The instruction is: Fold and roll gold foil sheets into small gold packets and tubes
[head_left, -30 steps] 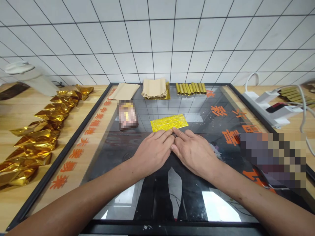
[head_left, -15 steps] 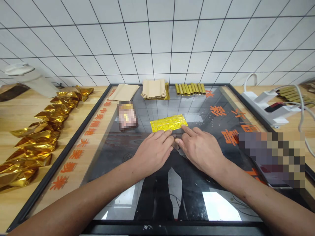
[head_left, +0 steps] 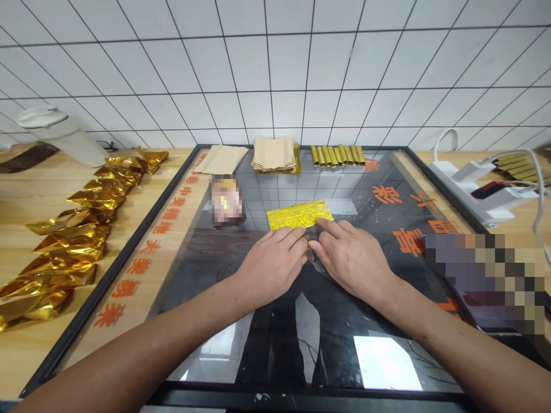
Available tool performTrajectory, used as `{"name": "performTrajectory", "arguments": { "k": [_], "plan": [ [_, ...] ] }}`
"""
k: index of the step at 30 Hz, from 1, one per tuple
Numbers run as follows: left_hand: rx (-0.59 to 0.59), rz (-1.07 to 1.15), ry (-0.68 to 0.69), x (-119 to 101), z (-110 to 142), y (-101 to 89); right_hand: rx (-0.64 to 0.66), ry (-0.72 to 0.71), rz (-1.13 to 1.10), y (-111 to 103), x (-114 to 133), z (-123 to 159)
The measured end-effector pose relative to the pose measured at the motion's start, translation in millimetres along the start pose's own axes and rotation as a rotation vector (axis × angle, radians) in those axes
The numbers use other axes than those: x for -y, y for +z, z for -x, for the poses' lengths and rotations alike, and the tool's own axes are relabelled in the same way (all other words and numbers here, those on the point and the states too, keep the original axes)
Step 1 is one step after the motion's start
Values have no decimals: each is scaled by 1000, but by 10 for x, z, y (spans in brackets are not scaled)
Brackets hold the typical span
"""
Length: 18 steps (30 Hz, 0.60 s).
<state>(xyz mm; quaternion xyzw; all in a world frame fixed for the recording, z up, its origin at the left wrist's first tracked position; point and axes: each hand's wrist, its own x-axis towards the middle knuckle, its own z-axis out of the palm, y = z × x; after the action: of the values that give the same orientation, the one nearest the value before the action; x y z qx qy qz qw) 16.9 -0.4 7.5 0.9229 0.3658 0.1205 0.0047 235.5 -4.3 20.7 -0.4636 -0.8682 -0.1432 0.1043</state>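
Observation:
A strip of shiny gold foil paper (head_left: 298, 213) lies slightly tilted on the dark glass tabletop in front of me. My left hand (head_left: 275, 261) is at its near edge, fingers bent together and pressing down on the paper. On the right part of that edge, my right hand (head_left: 355, 258) rests its index fingertip on the foil, with the thumb tucked below. Both hands pinch the near edge between fingers and thumbs. What lies under the fingertips is mostly hidden.
Behind the foil are a brown paper stack (head_left: 274, 155), loose brown sheets (head_left: 222, 159) and several gold rolls (head_left: 338, 155). A blurred packet (head_left: 227, 201) sits left of it. Crumpled gold foil pieces (head_left: 71, 244) line the left; a power strip (head_left: 471, 192) and blurred flat object (head_left: 486, 281) are right.
The view has shifted slightly, so everything appears a little to the right. Both hands stay at the foil paper's near edge, with almost no movement against it.

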Motion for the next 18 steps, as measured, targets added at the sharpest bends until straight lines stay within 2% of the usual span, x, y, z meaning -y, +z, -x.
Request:
{"name": "performTrajectory", "arguments": {
  "k": [9, 14, 18],
  "plan": [
    [-8, 28, 14, 11, 1, -24, -1, -5, -5, 20, -9, 15],
    [-110, 47, 17, 36, 14, -79, -30, -12, -4, 16, -9, 11],
    [-213, 43, -62, 164, 3, -124, -48, -17, 1, 13, -7, 12]
  ]
}}
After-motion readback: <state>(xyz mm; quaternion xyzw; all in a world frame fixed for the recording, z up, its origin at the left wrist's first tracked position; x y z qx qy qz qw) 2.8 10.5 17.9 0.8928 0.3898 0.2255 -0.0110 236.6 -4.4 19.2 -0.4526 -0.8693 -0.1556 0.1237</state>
